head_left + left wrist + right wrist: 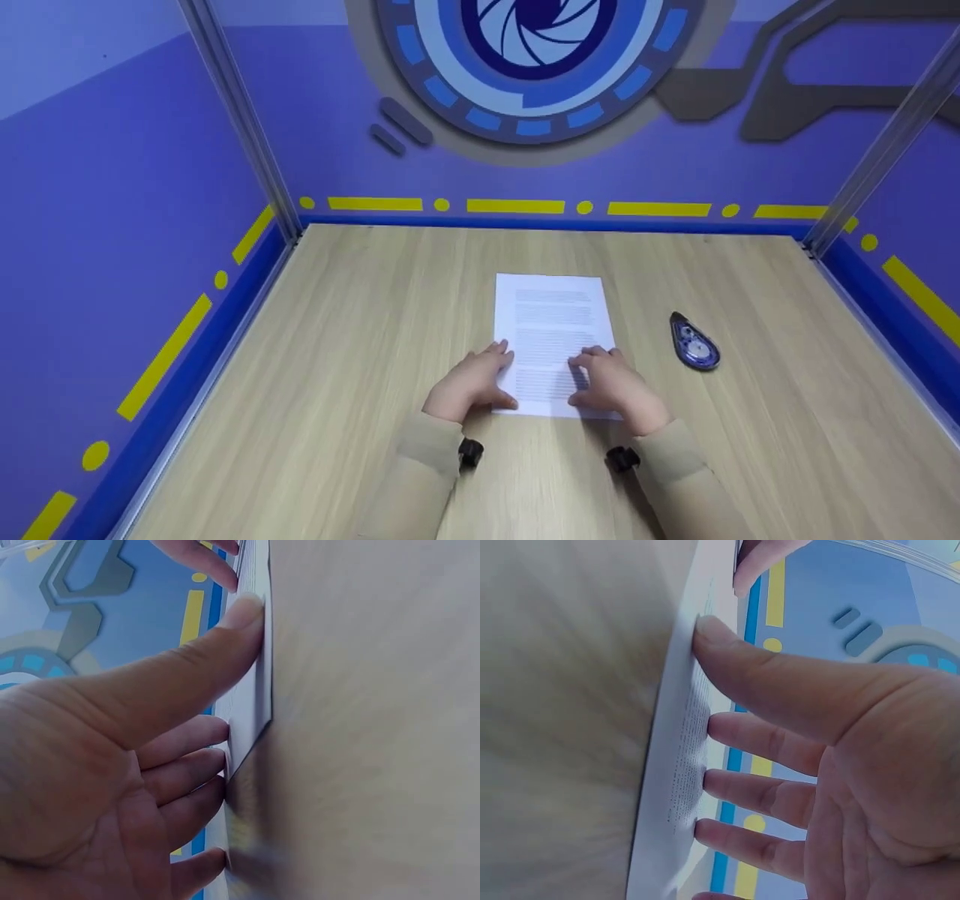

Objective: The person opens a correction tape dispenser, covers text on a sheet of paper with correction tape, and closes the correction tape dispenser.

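A white sheet of printed paper [551, 315] lies flat on the wooden table, its lines of text facing up. At its left edge is my left hand [474, 381]; in the left wrist view the thumb [244, 613] touches the paper near its front edge and the other fingertips rest along the side. My right hand [611, 384] rests on the lower right part of the sheet, thumb and fingertips spread and touching the printed side. Neither hand grips anything. To the right of the sheet lies a dark, teardrop-shaped correction tape dispenser [695, 343].
The light wooden table [360, 322] is bounded by blue panels with yellow dashes [375, 203] at the back and both sides. Metal posts [240, 112] stand at the back corners. Black bands [471, 454] sit at both wrists.
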Demonstrator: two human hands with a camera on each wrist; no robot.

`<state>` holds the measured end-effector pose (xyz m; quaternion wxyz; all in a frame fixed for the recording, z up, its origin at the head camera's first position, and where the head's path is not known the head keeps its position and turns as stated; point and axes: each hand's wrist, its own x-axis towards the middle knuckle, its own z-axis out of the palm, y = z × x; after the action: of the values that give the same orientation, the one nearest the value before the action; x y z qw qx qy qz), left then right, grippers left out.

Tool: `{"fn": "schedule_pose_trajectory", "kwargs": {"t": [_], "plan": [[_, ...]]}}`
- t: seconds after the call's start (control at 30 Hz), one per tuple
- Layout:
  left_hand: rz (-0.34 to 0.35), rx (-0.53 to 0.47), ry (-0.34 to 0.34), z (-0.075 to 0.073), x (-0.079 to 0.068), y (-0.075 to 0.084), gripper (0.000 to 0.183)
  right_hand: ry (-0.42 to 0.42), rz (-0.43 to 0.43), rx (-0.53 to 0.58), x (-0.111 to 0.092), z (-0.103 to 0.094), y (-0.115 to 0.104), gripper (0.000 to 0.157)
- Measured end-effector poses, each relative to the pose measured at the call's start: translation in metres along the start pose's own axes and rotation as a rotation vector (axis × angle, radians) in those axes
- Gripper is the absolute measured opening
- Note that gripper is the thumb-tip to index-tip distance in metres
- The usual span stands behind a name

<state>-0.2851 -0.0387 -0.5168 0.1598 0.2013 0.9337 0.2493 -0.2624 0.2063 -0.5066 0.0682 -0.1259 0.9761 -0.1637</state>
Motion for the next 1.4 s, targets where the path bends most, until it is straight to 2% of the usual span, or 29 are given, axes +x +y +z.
{"fn": "schedule_pose_trajectory", "kwargs": {"t": [0.13,0.27,0.33,0.47,0.57,0.67,0.73,0.93,1.23,1.4], "plan": [[-0.001,-0.005,0.006,0.002,-0.003,-0.001,0.088,0.028,-0.033,0.047,0.004,0.0,0.006,0.056],[0.009,0.008,0.005,0.002,-0.004,-0.001,0.087,0.128,-0.021,0.202,0.009,-0.007,0.024,0.049],[0.017,0.013,0.002,0.001,-0.003,0.001,0.088,0.2,0.033,0.307,0.009,-0.012,0.036,0.047],[0.02,0.012,-0.001,0.0,-0.002,0.003,0.088,0.336,0.204,0.537,0.007,-0.025,0.058,0.049],[0.013,0.008,-0.003,-0.001,-0.002,0.003,0.087,0.42,0.291,0.626,0.003,-0.033,0.072,0.053],[0.016,0.016,-0.008,0.0,-0.002,0.002,0.087,0.481,0.344,0.627,-0.003,-0.038,0.087,0.059],[0.018,0.016,-0.011,0.001,-0.002,0.001,0.087,0.483,0.375,0.613,-0.007,-0.039,0.097,0.065],[0.023,0.002,-0.017,0.0,-0.002,0.001,0.088,0.419,0.482,0.52,-0.013,-0.038,0.118,0.08],[0.033,0.029,-0.029,-0.001,-0.002,0.0,0.089,0.307,0.577,0.48,-0.013,-0.036,0.138,0.092],[0.028,0.026,-0.032,0.001,-0.001,0.0,0.089,0.298,0.639,0.448,-0.014,-0.03,0.143,0.093]]}}
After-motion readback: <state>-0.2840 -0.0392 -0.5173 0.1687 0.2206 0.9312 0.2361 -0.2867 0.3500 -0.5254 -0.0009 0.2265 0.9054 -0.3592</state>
